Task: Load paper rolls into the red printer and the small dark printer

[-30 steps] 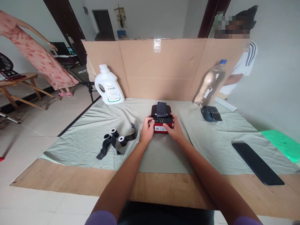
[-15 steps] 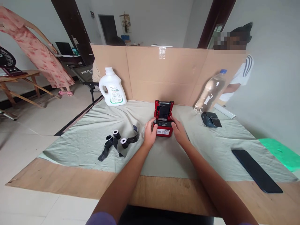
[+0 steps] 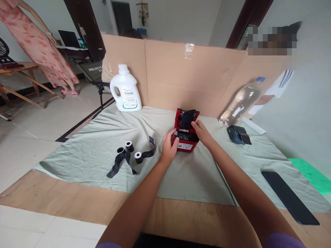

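Red printer (image 3: 184,137) sits at frame centre on the cloth-covered desk (image 3: 186,217), lid (image 3: 177,120) raised. Left hand (image 3: 169,147): fingers holding the printer's near left corner. Right hand (image 3: 203,133): fingertips narrow at the black strip's (image 3: 187,119) right edge; cannot tell whether pinched. Judged: body stiff, fairly light, best steadied by its lower sides; strip thin, limp, tearable, best taken by an edge. Front label (image 3: 185,146): code square, text illegible. Upper left: jug (image 3: 128,89) shows "衣物"; chair (image 3: 94,70) roughly "PROJEEYO".

This looks like a home — wall hanging (image 3: 143,14), folding chair (image 3: 94,73) (lettered).
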Demonstrator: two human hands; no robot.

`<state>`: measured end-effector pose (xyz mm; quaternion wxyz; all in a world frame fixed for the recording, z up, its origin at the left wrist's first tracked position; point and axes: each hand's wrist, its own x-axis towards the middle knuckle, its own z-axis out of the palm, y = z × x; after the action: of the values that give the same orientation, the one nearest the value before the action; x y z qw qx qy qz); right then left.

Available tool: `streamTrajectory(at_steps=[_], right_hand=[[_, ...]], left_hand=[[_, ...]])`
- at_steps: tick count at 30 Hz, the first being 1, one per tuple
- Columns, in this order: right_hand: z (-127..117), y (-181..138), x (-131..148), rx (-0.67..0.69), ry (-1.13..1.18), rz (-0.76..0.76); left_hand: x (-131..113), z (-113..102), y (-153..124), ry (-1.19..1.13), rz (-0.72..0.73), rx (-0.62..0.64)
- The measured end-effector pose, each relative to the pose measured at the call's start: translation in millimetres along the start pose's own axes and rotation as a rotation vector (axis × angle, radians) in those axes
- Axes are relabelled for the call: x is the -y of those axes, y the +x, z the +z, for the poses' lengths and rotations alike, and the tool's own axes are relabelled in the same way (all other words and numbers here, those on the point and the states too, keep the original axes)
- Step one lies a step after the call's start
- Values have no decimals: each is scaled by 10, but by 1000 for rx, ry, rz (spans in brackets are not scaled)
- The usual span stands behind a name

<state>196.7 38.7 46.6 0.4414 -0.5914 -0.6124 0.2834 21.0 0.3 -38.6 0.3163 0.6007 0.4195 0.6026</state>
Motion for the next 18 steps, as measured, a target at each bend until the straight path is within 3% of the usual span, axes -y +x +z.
streamTrajectory(at_steps=[5, 7, 11, 14, 18], right_hand=[[-133, 88, 46, -14, 86, -133], [-219, 162, 116, 121, 43, -125], [-347, 332, 298, 581, -170, -72], [-301, 459, 394, 677, -420, -5], [-17, 579, 450, 760, -750, -26]], left_hand=[[-15, -23, 12, 3, 18, 15], [-25, -37, 18, 7, 14, 27], [-36, -57, 26, 2, 4, 47], [-41, -67, 31, 1, 16, 52], [-47, -78, 42, 4, 44, 48]])
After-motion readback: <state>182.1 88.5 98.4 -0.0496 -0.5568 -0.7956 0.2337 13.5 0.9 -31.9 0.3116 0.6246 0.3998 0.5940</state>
